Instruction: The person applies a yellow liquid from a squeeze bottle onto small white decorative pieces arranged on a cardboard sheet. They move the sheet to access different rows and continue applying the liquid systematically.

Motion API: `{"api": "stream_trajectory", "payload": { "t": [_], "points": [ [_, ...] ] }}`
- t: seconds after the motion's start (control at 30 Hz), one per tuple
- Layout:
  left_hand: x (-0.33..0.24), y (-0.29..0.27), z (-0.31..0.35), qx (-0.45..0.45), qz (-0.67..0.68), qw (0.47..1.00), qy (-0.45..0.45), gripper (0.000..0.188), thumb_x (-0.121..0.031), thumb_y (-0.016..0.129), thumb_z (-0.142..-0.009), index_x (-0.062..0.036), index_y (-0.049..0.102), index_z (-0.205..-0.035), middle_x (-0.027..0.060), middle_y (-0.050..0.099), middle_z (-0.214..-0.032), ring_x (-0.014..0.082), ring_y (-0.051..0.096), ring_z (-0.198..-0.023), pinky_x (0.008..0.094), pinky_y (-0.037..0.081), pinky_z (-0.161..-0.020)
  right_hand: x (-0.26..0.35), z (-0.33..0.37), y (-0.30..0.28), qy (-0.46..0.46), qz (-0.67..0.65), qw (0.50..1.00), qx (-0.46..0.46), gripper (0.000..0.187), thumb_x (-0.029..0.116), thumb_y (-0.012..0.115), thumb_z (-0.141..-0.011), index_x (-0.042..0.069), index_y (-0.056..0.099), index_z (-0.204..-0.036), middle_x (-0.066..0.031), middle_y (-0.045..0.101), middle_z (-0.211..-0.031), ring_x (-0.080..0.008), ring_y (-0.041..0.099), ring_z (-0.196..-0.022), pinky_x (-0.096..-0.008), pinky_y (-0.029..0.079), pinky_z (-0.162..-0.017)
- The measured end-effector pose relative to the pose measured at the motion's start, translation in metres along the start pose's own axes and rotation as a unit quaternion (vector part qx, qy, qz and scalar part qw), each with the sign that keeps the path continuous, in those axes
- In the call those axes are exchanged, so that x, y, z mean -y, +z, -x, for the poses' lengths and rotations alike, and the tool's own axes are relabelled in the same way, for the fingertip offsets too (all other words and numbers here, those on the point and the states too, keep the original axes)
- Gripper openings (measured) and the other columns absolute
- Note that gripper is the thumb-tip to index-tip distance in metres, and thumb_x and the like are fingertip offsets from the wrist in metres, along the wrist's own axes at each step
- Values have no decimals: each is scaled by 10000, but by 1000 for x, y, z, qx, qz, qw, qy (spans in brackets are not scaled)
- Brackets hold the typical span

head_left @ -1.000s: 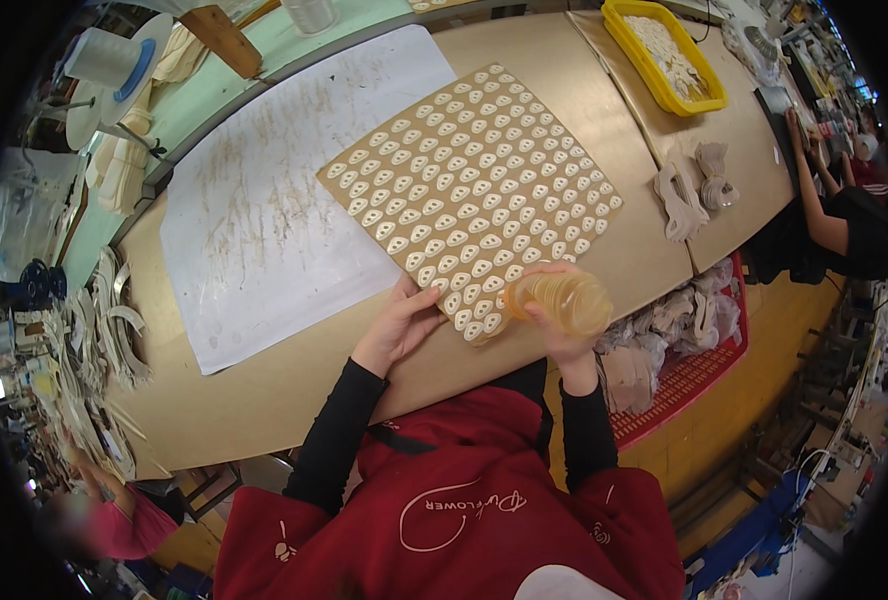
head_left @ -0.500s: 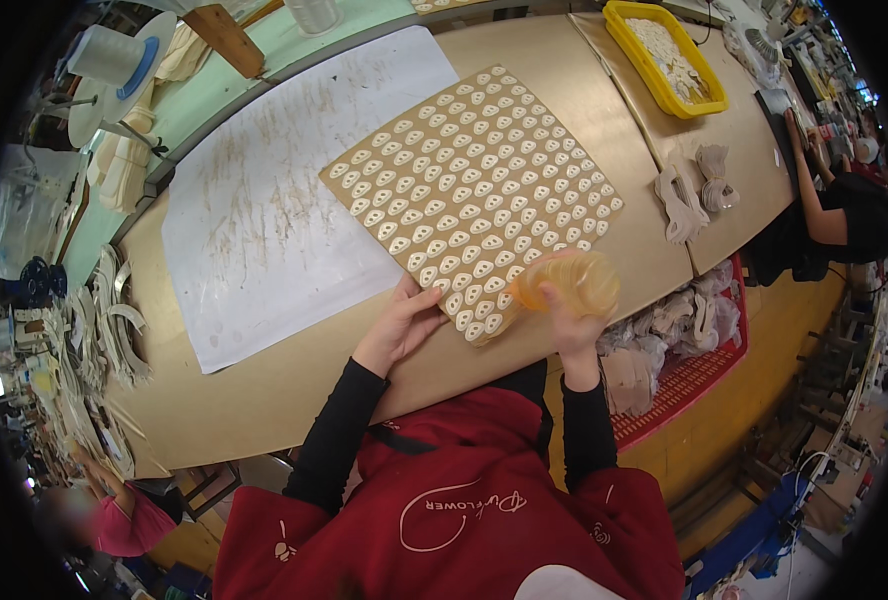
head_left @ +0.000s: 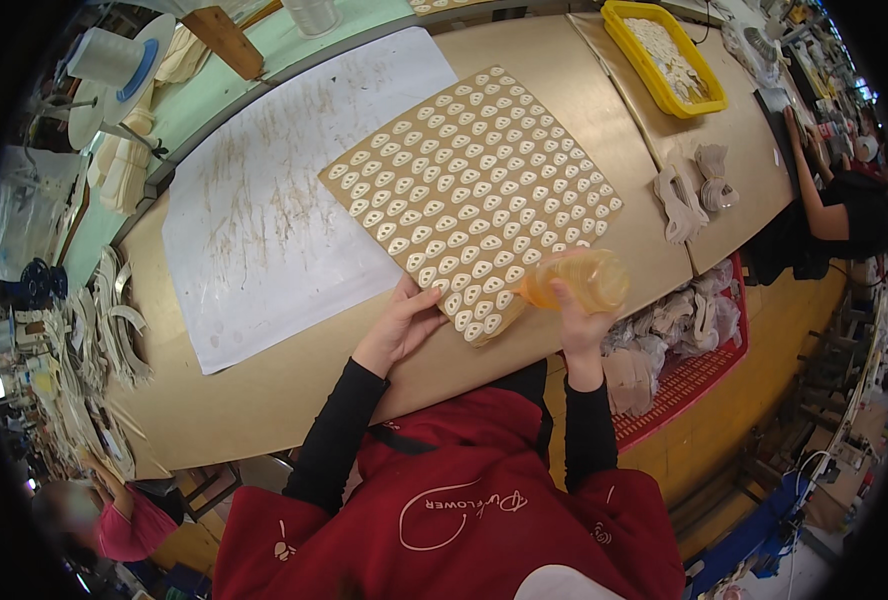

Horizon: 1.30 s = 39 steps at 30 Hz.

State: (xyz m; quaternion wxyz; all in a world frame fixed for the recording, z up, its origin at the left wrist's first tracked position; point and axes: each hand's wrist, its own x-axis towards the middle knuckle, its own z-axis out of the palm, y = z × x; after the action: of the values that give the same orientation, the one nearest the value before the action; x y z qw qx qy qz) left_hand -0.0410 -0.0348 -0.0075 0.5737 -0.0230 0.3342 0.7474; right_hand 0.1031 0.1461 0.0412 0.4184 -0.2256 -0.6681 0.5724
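A square brown board point(head_left: 510, 317) lies at an angle before me, covered with rows of small cream rounded pieces point(head_left: 450, 264), each with dark marks or holes. My left hand point(head_left: 404, 325) grips the board's near left edge, its thumb on top and the fingers partly hidden. In my right hand point(head_left: 582, 328) is a clear squeeze bottle point(head_left: 594, 280) of amber liquid. The bottle is tilted nearly flat, its orange nozzle point(head_left: 525, 290) pointing left over pieces near the board's near right edge. I cannot tell whether the nozzle touches one.
A stained white sheet point(head_left: 264, 200) lies left of and partly under the board. At the far right stands a yellow tray point(head_left: 619, 45) of cream pieces, with fabric bundles point(head_left: 679, 205) nearer. A red crate point(head_left: 674, 395) stands below the table's right edge. Other people work on both sides.
My right hand and the squeeze bottle have shifted slightly to the right over the board. The left hand and the board stay in place.
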Motion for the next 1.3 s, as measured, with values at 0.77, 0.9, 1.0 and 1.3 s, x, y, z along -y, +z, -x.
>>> {"api": "stream_trajectory", "payload": {
  "t": [0.77,0.9,1.0,1.3],
  "points": [
    [-1,0,1,6,-1,1000,0,722,-145,649,-897,-130,236,-1488,100,399,-1468,283,408,-1348,497,372,-1089,-6,7,14,-2,-49,999,-4,335,72,782,-797,-33,602,-1059,-107,657,-962,-182,637,-864,-316,529,-771],
    [0,0,1,1,1,1000,1,707,-150,649,-900,-131,252,-1484,97,405,-1463,282,414,-1344,497,375,-1087,1,7,18,-9,-63,998,22,330,69,790,-790,-41,609,-1042,-108,662,-941,-177,637,-858,-309,532,-761],
    [0,-2,0,7,11,1000,-3,703,-131,635,-908,-136,237,-1487,94,402,-1464,275,417,-1341,488,384,-1081,4,6,18,-6,-55,998,34,338,66,792,-786,-45,608,-1047,-108,669,-927,-172,643,-849,-303,535,-749],
    [0,0,1,4,1,1000,2,727,-145,650,-897,-130,231,-1491,98,392,-1469,281,407,-1345,492,383,-1077,2,7,25,-2,-53,997,56,331,48,804,-762,-46,622,-1023,-107,677,-930,-177,656,-831,-292,540,-738]
  ]
}}
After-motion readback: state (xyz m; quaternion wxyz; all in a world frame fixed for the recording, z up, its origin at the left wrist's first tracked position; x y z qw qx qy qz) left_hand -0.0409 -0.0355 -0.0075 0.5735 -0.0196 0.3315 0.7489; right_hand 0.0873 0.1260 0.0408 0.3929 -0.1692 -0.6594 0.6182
